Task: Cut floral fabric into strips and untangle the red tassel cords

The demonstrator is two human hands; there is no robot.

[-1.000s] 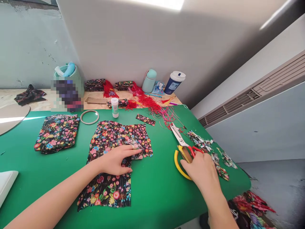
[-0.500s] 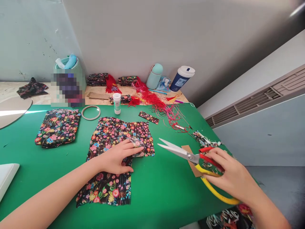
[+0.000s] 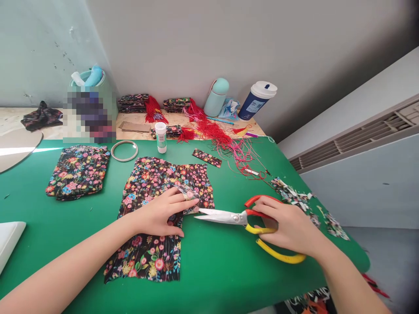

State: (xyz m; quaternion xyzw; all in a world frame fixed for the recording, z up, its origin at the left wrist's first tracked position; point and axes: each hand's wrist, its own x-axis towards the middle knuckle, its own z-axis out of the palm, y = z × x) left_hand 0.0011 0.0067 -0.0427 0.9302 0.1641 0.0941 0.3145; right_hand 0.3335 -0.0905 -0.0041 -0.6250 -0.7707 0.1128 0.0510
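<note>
A black floral cloth [image 3: 150,257] lies spread on the green tabletop, a small flap of it folded near the middle. My left hand [image 3: 166,212] rests on this cloth with its fingers apart, pressing beside the flap. My right hand [image 3: 284,218] is wrapped round the red and yellow handles of the scissors [image 3: 229,216]. The scissor blades are slightly parted and point left, their tips close to my left fingers and the cloth's lower right edge.
A folded floral cloth [image 3: 80,172], a tape roll [image 3: 124,151] and a glue stick [image 3: 161,138] stand beyond the left arm. Red tassels [image 3: 212,133], a bottle [image 3: 216,98] and a cup [image 3: 258,101] are at the back. Fabric scraps [image 3: 293,194] lie right.
My right hand has brought the scissors left, close to my left hand, and the blades have narrowed. My left hand stays on the cloth. The view has shifted slightly.
</note>
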